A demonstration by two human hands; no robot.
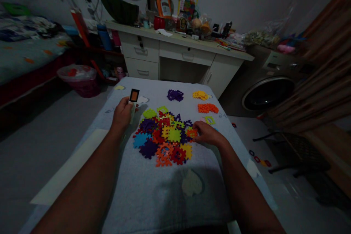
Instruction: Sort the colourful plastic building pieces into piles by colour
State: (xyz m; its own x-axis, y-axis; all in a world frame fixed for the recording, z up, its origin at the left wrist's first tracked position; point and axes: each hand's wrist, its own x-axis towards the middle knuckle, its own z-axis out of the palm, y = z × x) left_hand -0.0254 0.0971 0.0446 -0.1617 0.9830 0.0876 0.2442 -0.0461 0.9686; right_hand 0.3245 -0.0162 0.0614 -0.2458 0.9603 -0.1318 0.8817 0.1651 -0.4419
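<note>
On the left, above the cloth, my left hand is closed around a slim pale object with a black-framed brown square at its top; its exact kind is unclear. My right hand pinches an orange toothed plastic building piece at the right edge of a loose pile. That pile of interlocking pieces mixes red, yellow, green, blue, purple and orange. Beyond it lie a purple group, a yellow group and an orange row. A green frame-shaped piece rests just past my right hand.
A pale cloth with heart shapes covers the table. Behind stands a cluttered white desk, with a washing machine to its right. A pink bin is at left; a dark chair and some pieces are on the floor at right.
</note>
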